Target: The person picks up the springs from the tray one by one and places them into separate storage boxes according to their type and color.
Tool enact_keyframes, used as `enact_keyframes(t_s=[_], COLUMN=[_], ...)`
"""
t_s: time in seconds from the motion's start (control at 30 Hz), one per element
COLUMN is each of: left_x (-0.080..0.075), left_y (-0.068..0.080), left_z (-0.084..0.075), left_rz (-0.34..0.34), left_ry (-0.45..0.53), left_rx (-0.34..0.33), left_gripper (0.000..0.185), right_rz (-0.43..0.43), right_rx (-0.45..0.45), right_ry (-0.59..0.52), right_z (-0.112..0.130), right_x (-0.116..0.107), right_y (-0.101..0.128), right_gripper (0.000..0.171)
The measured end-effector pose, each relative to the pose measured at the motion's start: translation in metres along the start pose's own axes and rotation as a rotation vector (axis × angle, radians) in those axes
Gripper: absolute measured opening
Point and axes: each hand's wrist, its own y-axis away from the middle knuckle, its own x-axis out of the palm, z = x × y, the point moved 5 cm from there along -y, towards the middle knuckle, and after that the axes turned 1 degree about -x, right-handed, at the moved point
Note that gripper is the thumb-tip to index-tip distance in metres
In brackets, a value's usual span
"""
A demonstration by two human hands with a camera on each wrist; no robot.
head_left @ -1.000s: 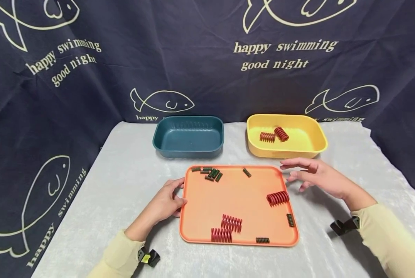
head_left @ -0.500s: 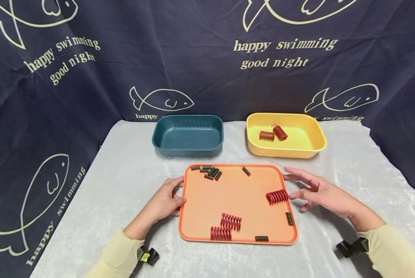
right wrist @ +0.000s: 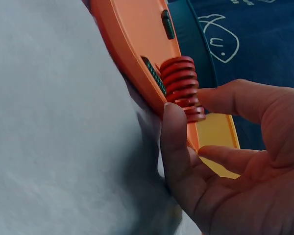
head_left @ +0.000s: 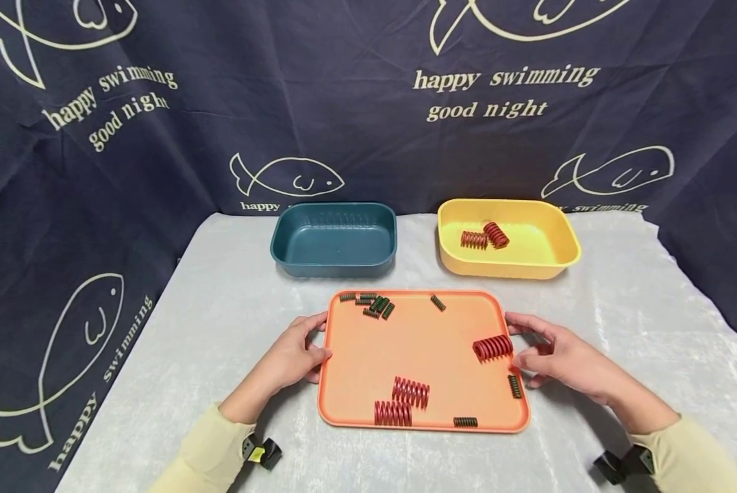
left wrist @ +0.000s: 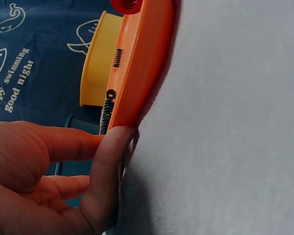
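An orange tray [head_left: 424, 342] lies on the table between both hands. My left hand [head_left: 294, 349] grips its left rim, thumb and fingers at the edge; in the left wrist view the thumb [left wrist: 108, 161] presses along the side. On the right rim, my right hand [head_left: 562, 356] holds the edge with thumb and fingertips, close beside a large red coil spring [head_left: 493, 348]. Two more red springs [head_left: 410, 392] lie near the tray's front. Several small dark green springs [head_left: 377, 305] cluster at the back left, with others [head_left: 465, 422] scattered along the edges.
Behind the tray stand a teal bin [head_left: 334, 239] on the left and a yellow bin [head_left: 529, 250] on the right. Two red springs [head_left: 475, 239] lie in the yellow one. A dark blue cloth [head_left: 368, 103] with fish prints hangs behind the white-covered table [head_left: 233, 287].
My right hand has come down from near the tray's back right corner to its right rim and taken hold there. The left hand and the springs keep their places.
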Motion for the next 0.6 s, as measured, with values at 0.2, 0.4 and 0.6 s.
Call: enact_keyframes(t_s=[0.2,0.4,0.6], left_x=[0.000,-0.004,-0.013], left_y=[-0.001,-0.002,-0.005], left_z=[0.000,-0.001,-0.013], left_rz=[0.007,0.057,0.085], left_ry=[0.009,0.023,-0.077], left_rx=[-0.001,-0.029,0.013], left_gripper=[0.069,0.070,0.069], right_rz=[-0.036,-0.126,-0.155], right_rx=[-0.011,-0.004,-0.007], right_ry=[0.059,0.214,0.253], right_z=[0.002,0.006,0.007], right_x=[0.006,0.010,0.012], right_y=[0.000,-0.003,-0.003], right_gripper=[0.077,0.079,0.078])
